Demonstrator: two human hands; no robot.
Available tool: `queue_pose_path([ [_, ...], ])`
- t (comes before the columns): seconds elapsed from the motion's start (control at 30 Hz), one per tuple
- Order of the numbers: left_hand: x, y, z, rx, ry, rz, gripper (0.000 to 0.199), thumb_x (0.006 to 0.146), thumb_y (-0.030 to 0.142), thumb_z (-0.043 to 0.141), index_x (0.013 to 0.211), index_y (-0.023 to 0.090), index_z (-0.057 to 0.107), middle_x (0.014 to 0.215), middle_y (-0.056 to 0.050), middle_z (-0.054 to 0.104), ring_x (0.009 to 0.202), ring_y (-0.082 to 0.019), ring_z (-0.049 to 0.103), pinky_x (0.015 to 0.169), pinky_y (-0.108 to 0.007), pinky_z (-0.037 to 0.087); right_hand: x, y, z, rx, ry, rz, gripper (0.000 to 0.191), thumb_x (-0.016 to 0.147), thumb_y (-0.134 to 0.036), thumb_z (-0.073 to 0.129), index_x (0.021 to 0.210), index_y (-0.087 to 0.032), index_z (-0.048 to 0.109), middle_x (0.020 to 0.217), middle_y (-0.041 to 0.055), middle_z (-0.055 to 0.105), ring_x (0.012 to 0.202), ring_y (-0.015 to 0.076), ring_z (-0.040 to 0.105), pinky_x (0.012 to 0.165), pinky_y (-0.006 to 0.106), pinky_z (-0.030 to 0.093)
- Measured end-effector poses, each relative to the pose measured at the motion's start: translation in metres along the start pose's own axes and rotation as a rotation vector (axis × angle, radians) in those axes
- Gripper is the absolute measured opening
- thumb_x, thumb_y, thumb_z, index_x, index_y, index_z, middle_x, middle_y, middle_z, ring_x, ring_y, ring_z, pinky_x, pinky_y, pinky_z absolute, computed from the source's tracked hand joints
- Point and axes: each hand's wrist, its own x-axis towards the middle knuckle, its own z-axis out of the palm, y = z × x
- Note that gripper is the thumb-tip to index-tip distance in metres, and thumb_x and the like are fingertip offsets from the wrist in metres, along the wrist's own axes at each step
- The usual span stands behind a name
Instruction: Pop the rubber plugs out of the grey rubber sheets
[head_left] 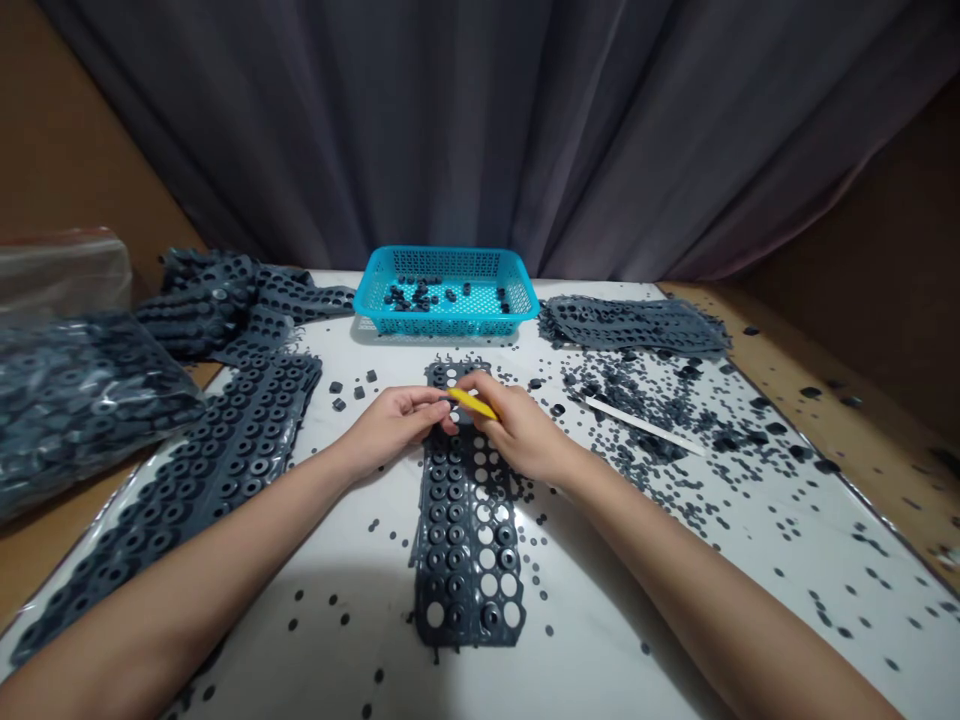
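Note:
A dark rubber sheet [471, 560] with rows of ring-shaped parts and round holes lies lengthwise on the white table. Over its far part, my right hand [517, 425] is closed round a yellow tool [474, 403], whose tip points left toward my other hand. My left hand [405, 425] has its thumb and fingers pinched together beside that tip; whatever small piece they hold is too small to make out. Beyond both hands stands a blue basket [446, 325] with several small dark parts inside. Several loose dark pieces [359, 392] rest to the left of my left hand.
On the left are a clear bag [82, 400] of dark rings, another sheet [217, 460] and a heap of sheets [202, 300]. To the right are a folded sheet [637, 325], a white stick [645, 425] and many scattered dark discs. A curtain [465, 120] hangs behind.

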Motion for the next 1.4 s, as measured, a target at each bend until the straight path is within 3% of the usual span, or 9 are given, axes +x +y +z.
queue_pose_path([
  [0.23,-0.003,-0.003,0.001,0.012,-0.110,0.008,0.046,0.082,0.055,0.057,0.075,0.011,0.065,0.062,-0.001,0.053,0.047,-0.005,0.025,0.046,-0.022,0.015,-0.001,-0.009,0.003,-0.115,0.067,0.033,0.011,0.081,-0.014,0.054,0.088,-0.018,0.059,0.067,-0.0021,0.060,0.058,0.0111,0.052,0.059,0.021,0.035],
  [0.4,-0.003,0.003,0.000,0.002,-0.060,0.047,0.040,0.084,0.048,0.056,0.102,0.013,0.065,0.070,-0.003,0.058,0.050,-0.006,0.033,0.049,-0.022,0.023,0.002,-0.010,-0.026,-0.323,0.079,0.126,0.008,0.080,-0.021,0.058,0.081,-0.017,0.065,0.057,-0.0022,0.054,0.052,0.0104,0.045,0.053,0.022,0.031],
  [0.53,-0.003,0.009,-0.006,0.396,0.139,0.205,0.026,0.083,0.032,0.058,0.103,0.017,0.065,0.078,-0.003,0.059,0.064,-0.011,0.048,0.058,-0.025,0.036,-0.002,0.010,-0.074,-0.730,0.169,0.468,0.010,0.073,-0.025,0.065,0.079,-0.018,0.067,0.063,0.0026,0.059,0.057,0.0149,0.050,0.052,0.025,0.029],
  [0.7,-0.003,0.006,-0.006,0.838,-0.061,0.449,0.016,0.082,0.022,0.058,0.097,0.019,0.064,0.093,-0.005,0.060,0.085,-0.017,0.055,0.078,-0.032,0.044,-0.011,0.025,-0.101,-0.664,0.351,0.551,0.020,0.079,-0.032,0.057,0.085,-0.016,0.068,0.058,0.0030,0.057,0.054,0.0168,0.051,0.051,0.027,0.032],
  [0.8,-0.003,0.003,-0.004,0.896,-0.166,0.436,0.016,0.085,0.024,0.055,0.098,0.020,0.063,0.096,-0.006,0.059,0.089,-0.018,0.056,0.079,-0.034,0.046,-0.009,0.012,-0.086,-0.289,0.467,0.372,0.040,0.093,-0.033,0.031,0.089,-0.015,0.067,0.058,0.0038,0.058,0.058,0.0169,0.056,0.054,0.027,0.040],
  [0.87,-0.004,0.002,-0.004,0.918,-0.185,0.403,0.016,0.085,0.024,0.056,0.098,0.019,0.063,0.096,-0.006,0.059,0.089,-0.018,0.056,0.080,-0.034,0.046,-0.005,0.001,-0.069,-0.073,0.370,0.335,0.045,0.095,-0.035,0.026,0.085,-0.015,0.066,0.056,0.0033,0.058,0.054,0.0156,0.057,0.052,0.026,0.043],
  [0.97,-0.004,0.002,-0.005,0.937,-0.192,0.374,0.019,0.083,0.025,0.058,0.101,0.019,0.062,0.097,-0.006,0.059,0.091,-0.019,0.056,0.082,-0.035,0.046,-0.003,-0.009,-0.041,0.224,0.144,0.514,0.047,0.095,-0.041,0.028,0.077,-0.015,0.062,0.046,0.0015,0.054,0.041,0.0133,0.054,0.044,0.025,0.044],
  [1.07,-0.005,0.001,-0.004,0.946,-0.184,0.385,0.023,0.083,0.025,0.058,0.105,0.019,0.061,0.099,-0.006,0.058,0.092,-0.020,0.056,0.082,-0.035,0.046,-0.009,-0.008,-0.012,0.450,0.118,0.613,0.036,0.092,-0.040,0.038,0.073,-0.016,0.057,0.049,0.0013,0.057,0.042,0.0132,0.057,0.045,0.025,0.047],
  [1.4,-0.004,-0.001,-0.004,0.917,-0.184,0.394,0.021,0.083,0.023,0.058,0.103,0.019,0.061,0.097,-0.005,0.057,0.091,-0.019,0.056,0.082,-0.035,0.046,-0.035,0.009,0.028,0.386,0.305,0.444,0.032,0.086,-0.045,0.050,0.066,-0.021,0.047,0.055,-0.0005,0.060,0.052,0.0154,0.062,0.052,0.026,0.048],
])
